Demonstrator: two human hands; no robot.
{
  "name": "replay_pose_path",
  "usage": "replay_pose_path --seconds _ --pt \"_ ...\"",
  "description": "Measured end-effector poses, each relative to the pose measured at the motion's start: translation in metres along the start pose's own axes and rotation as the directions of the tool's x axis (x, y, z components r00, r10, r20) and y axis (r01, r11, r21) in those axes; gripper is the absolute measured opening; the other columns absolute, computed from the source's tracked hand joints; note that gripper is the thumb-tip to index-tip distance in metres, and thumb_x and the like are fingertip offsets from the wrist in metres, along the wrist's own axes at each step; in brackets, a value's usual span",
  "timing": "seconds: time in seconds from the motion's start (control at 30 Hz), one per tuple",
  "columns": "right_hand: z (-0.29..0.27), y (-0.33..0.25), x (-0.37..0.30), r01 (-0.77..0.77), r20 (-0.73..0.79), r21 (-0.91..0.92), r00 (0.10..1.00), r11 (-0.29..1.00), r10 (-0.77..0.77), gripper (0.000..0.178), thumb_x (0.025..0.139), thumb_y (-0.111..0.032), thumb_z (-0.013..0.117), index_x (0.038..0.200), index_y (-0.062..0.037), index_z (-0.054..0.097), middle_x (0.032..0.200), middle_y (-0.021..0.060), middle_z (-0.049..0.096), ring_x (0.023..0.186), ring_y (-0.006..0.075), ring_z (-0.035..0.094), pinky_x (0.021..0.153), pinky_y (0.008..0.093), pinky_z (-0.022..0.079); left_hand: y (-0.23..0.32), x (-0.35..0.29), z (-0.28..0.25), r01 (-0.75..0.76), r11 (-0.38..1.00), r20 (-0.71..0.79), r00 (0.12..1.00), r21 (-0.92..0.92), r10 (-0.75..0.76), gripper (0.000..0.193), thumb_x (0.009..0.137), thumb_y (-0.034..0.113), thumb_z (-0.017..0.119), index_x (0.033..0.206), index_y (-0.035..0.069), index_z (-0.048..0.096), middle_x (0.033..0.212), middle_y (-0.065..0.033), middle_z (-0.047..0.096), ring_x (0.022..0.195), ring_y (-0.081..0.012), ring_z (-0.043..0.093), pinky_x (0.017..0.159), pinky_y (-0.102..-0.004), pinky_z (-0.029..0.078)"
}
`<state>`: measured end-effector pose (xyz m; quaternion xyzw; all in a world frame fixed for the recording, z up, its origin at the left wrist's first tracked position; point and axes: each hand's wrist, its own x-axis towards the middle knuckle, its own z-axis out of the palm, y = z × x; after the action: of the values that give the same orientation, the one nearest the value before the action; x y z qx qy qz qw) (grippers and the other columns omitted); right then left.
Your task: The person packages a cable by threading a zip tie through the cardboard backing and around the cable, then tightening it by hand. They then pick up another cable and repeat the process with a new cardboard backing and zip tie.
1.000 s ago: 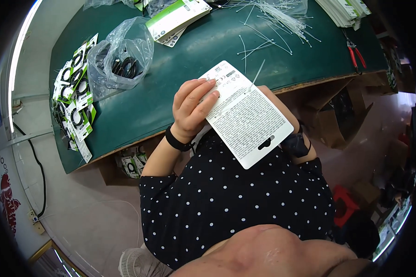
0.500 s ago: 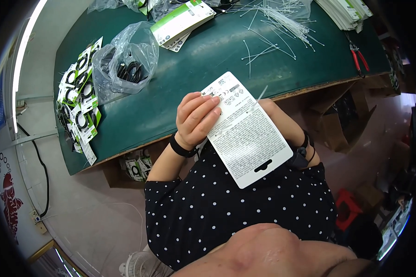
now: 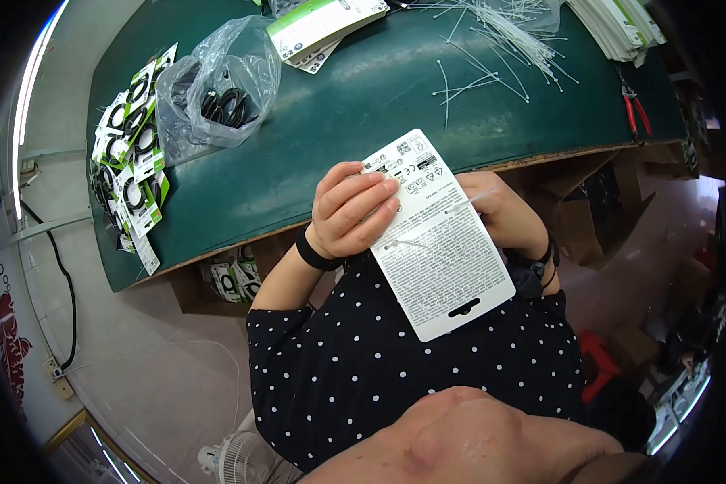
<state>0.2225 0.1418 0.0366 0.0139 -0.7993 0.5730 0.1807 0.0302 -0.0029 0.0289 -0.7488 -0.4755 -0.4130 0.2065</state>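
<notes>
A white packaging card, its printed back facing up, is held tilted in front of my body. My left hand is closed on its left edge, fingers lying over the printed face and thumb out of sight. My right hand is curled at the card's right edge; its fingertips are hidden behind the card, so what they grip cannot be made out. A clear cable tie end sticks out of a hole near the right hand. Another thin clear tie lies on the face below my left fingers.
On the green table are a plastic bag with black cables, carded cables, stacked cards, loose cable ties and red-handled pliers. A cardboard box stands under the right side.
The right-hand cable tie end has swung from pointing up to lying flatter toward my right hand. More of that hand shows beside the card. My left hand keeps its hold.
</notes>
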Motion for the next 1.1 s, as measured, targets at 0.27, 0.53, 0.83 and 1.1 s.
replay_pose_path --seconds 0.27,0.53,0.83,1.1 --pt "0.003 0.001 0.005 -0.029 -0.016 0.018 0.999 0.999 0.03 0.024 0.075 -0.016 0.073 0.091 0.0006 0.067 0.088 0.0154 0.066 0.074 0.0315 0.064 0.063 0.0345 0.05 -0.004 0.001 -0.003 0.005 1.0 -0.002 1.0 0.008 -0.005 0.02 0.076 0.007 0.069 0.094 0.007 0.061 0.104 -0.0072 0.065 0.096 -0.0208 0.06 0.086 -0.0397 0.051" --pt "0.003 -0.001 0.006 0.009 -0.013 0.006 1.0 1.0 -0.009 0.026 0.075 -0.015 0.072 0.095 0.0008 0.066 0.091 0.0158 0.065 0.077 0.0327 0.064 0.065 0.0351 0.051 -0.003 -0.003 -0.006 0.017 1.0 0.028 0.999 -0.02 -0.017 0.025 0.076 0.008 0.069 0.098 0.004 0.057 0.106 -0.013 0.064 0.098 -0.0259 0.06 0.088 -0.0434 0.051" --pt "0.001 0.001 0.015 -0.042 -0.063 0.019 0.997 0.999 0.043 0.024 0.075 -0.012 0.072 0.093 0.002 0.065 0.086 0.0139 0.064 0.08 0.0302 0.065 0.066 0.034 0.05 -0.008 0.004 0.003 0.176 0.981 -0.051 0.982 -0.085 -0.181 0.026 0.074 0.006 0.07 0.098 0.003 0.06 0.104 -0.0129 0.066 0.093 -0.0249 0.062 0.084 -0.0391 0.052" --pt "-0.03 0.009 0.049 -0.208 0.04 0.171 0.978 0.963 0.204 0.013 0.082 -0.001 0.066 0.094 0.0025 0.067 0.091 0.0088 0.065 0.076 0.0148 0.066 0.06 0.0232 0.05 -0.014 0.003 0.013 0.749 0.228 0.198 0.432 -0.622 -0.88 0.024 0.083 0.008 0.068 0.105 0.001 0.06 0.104 -0.0115 0.066 0.091 -0.021 0.064 0.077 -0.0355 0.054"
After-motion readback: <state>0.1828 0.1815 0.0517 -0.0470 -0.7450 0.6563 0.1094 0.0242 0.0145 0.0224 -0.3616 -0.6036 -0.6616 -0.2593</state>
